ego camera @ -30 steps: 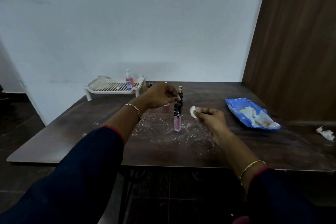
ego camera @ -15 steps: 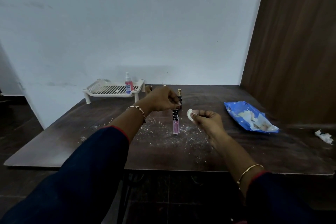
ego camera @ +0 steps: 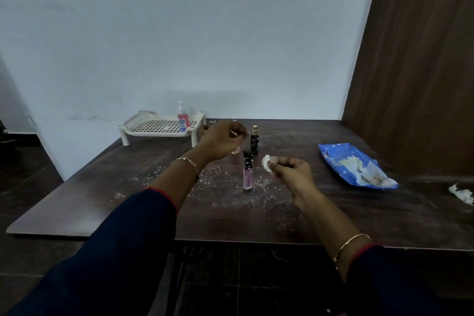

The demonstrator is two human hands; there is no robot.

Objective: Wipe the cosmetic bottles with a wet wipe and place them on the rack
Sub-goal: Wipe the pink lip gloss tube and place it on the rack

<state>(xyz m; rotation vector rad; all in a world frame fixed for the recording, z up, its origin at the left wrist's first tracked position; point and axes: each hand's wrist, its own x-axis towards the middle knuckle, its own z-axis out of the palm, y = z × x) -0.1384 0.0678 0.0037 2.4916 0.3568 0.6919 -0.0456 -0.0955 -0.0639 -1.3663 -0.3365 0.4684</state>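
A pink lip-gloss bottle with a black cap stands upright on the dark table, among white crumbs. My left hand hovers above and to the left of it, fingers loosely curled, touching nothing that I can see. My right hand pinches a small wad of wet wipe just right of the bottle's cap. A black bottle with a gold top stands behind. The white rack at the back left carries a pink spray bottle.
A blue wet-wipe pack lies open at the right, with a crumpled used wipe near the right edge. A pinkish item shows under my left hand. A small dark cap sits beside the rack.
My left hand has let go of the lip-gloss cap and lifted up and left. The bottle stays standing. My right hand with the wipe has barely moved.
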